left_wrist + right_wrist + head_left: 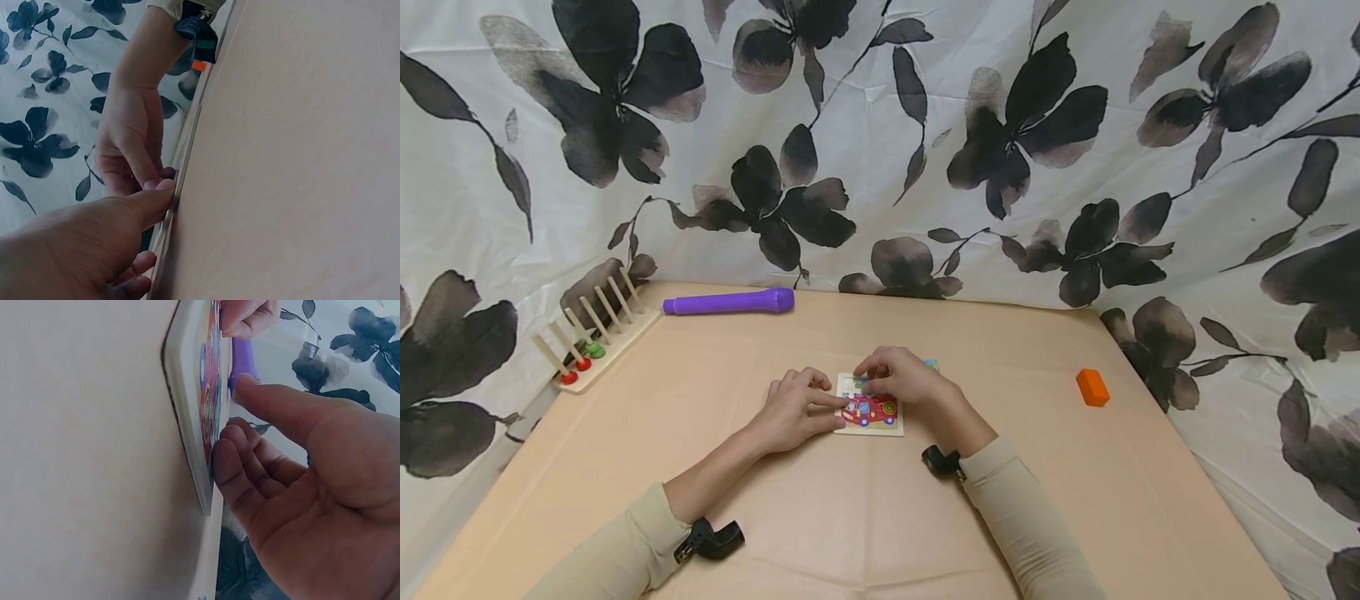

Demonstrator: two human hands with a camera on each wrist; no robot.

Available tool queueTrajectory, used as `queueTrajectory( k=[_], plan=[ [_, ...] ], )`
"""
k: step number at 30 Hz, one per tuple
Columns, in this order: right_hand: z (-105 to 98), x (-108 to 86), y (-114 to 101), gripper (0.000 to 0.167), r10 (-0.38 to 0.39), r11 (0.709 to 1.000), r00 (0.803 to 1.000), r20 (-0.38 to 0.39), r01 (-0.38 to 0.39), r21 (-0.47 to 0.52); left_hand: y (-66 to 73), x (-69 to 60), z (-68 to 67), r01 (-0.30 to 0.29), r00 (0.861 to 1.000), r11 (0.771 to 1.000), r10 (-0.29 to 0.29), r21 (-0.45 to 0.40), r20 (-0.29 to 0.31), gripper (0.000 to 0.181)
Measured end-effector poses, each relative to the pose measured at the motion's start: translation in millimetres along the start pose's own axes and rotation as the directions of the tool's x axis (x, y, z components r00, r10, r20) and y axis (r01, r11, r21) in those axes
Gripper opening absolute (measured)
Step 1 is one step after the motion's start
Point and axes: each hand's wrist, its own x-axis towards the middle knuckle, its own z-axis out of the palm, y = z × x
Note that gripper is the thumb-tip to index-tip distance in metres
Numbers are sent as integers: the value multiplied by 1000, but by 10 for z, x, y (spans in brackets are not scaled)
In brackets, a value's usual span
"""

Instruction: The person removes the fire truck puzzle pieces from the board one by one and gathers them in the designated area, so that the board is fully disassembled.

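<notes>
Left hand: back upward, fingers loosely extended, tips at the picture board's left edge
Right hand: arched over the far right part, thumb apart from bent fingers, fingertips touching
Picture board: on the table, between both hands

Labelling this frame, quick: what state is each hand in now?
Left hand: open, touching the edge of the picture board.
Right hand: open, fingertips on the board, nothing pinched.
</notes>
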Motion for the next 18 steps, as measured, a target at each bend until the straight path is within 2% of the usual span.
queueTrajectory(
  k=[8,18],
  plan=[
    [25,17,28,21,-10,1000,1000,19,10,-5,5,4,-3,8,1000,1000,-8,-12,9,33],
    [60,38,21,21,-10,998,999,32,12,-64,3,5,3,11,1000,1000,-11,-10,14,33]
  ],
)
